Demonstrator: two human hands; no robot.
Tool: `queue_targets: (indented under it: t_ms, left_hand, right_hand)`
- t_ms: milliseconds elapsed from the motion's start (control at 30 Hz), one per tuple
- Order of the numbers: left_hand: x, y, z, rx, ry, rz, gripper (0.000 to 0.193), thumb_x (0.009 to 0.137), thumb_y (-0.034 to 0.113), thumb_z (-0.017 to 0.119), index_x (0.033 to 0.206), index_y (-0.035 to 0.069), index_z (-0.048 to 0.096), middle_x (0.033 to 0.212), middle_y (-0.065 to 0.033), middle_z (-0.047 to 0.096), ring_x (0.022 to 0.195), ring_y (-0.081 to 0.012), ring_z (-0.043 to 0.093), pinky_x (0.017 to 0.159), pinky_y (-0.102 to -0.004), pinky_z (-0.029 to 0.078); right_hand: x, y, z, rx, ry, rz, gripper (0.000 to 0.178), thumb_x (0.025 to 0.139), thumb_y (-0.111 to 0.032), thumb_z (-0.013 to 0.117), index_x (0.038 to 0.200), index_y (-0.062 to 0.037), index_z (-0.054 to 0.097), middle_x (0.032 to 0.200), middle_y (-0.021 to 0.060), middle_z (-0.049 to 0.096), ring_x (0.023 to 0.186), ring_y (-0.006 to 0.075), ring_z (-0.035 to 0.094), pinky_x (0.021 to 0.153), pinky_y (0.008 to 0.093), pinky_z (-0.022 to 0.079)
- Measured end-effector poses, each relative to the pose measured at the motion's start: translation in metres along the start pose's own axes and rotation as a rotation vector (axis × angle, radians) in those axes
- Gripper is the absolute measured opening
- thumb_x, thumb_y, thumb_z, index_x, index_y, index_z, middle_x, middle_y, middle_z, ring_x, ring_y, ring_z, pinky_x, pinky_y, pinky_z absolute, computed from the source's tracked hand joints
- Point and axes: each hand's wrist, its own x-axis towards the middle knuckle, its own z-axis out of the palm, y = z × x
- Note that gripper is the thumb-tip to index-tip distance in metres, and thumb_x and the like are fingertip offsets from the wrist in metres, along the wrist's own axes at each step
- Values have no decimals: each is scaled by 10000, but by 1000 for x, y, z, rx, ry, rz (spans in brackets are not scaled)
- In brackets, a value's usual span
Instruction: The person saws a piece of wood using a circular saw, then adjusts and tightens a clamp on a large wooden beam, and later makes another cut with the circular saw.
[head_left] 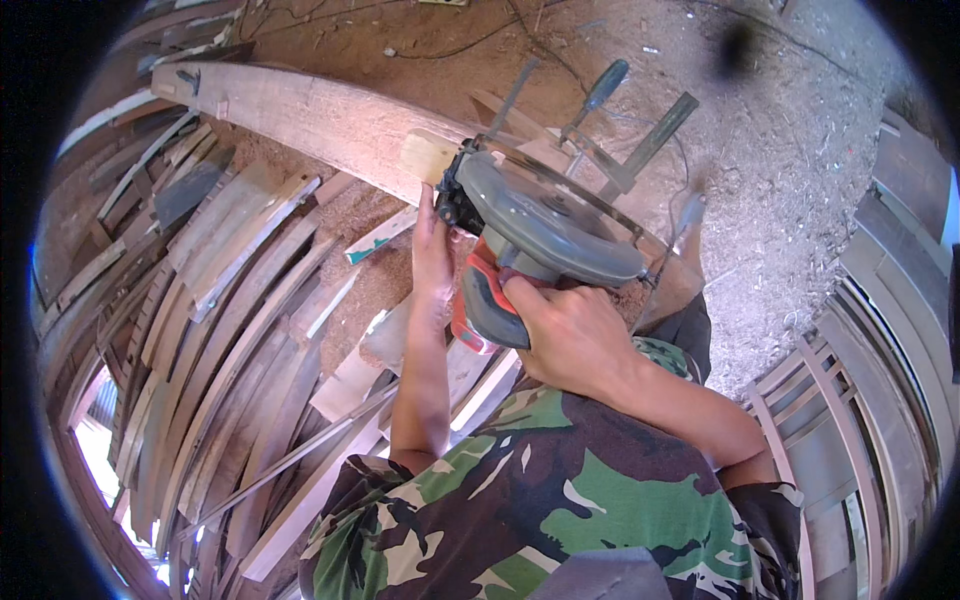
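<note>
A circular saw with a grey guard and a red and black body rests tilted over a long wooden plank. Wrapped round its rear handle is my right hand. My left hand is at the saw's front, by the plank's near edge. One finger points up toward a small pale wood piece lying on the plank; the other fingers curl in beneath the black front part, and what they grip is hidden. The blade's contact with the wood cannot be seen.
A clamp with a blue handle and a metal bar stand just beyond the saw. Stacked boards fill the left, and more curved slats lie at right. A cable crosses the sawdust-covered ground. My foot is near the saw.
</note>
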Motion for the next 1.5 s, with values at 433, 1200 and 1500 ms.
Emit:
queue_targets:
  t_ms: [433, 1200, 1500]
  left_hand:
    - [17, 13, -2, -135, 58, -17, 654, 1077, 102, 461, 1665, 45, 182, 1496, -156, 542, 1287, -225, 610, 1096, -361, 514]
    - [51, 48, -64, -9, 163, -19, 372, 1036, 234, 528, 1392, 138, 571, 948, -29, 667, 790, -133, 649, 681, -302, 539]
    - [54, 90, -113, 275, 148, 74, 304, 1027, 259, 552, 1287, 117, 618, 1004, -61, 708, 886, -182, 699, 803, -337, 575]
  right_hand:
    - [20, -9, 5, -6, -13, -20, 425, 691, -75, 761, 1065, -36, 564, 669, 234, 655, 682, 468, 682, 619, 561, 535]
    - [103, -38, 39, 32, 169, -153, 273, 774, -93, 732, 1000, 47, 668, 818, 313, 704, 853, 485, 723, 782, 552, 581]
    - [132, -57, 56, -43, 187, -266, 417, 789, -142, 747, 1194, -47, 736, 929, 274, 746, 889, 446, 742, 813, 517, 603]
